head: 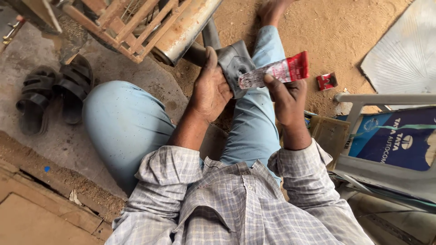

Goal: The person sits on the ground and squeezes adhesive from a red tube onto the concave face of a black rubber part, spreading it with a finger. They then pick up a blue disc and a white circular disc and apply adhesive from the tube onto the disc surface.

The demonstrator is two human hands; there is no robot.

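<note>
L hand (210,90) was wrapped round a folded black rubber tube (234,63), thumb up along its edge, holding it above the lap. R hand (286,97) pinched a squeezed red-and-white glue tube (277,71) btwn thumb & fingers, its nozzle end touching the rubber. Black sandals (52,93) lay on the concrete at left, a small red box (327,80) on the sand at right

Sandy ground (345,31) is seen at top right, grey concrete floor (41,113) at left. A pair of dark sandals (52,93) is placed on it. A rusty frame (131,27) (possibly wooden slats) is noted above; daylight is even.
</note>
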